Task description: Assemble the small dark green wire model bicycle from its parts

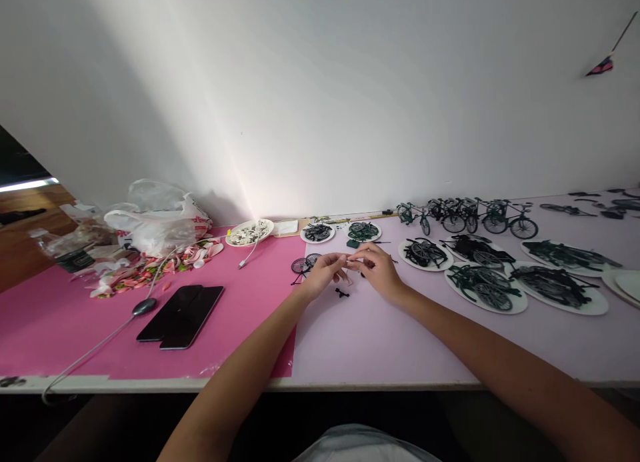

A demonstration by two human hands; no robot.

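Note:
Over the lilac part of the table, my left hand (325, 274) and my right hand (379, 270) meet at the fingertips. Both are closed in a pinch around something small, mostly hidden by the fingers, whose kind I cannot make out. Just below my hands lies a small black plastic piece (342, 293). Partly behind my left hand is a small model bicycle part with a black wheel (300, 266). A dark green block (352, 243) rests beyond the fingertips, near a plate of green parts (363, 232) and a plate of black parts (318, 233).
Assembled model bicycles (510, 221) stand at the back right, behind several plates of bicycle parts (486, 289). On the left pink sheet (245, 329) lie dark phones (193, 322), a cable, petal-like pieces (145, 273) and a plastic bag (160, 219). A white wall rises behind.

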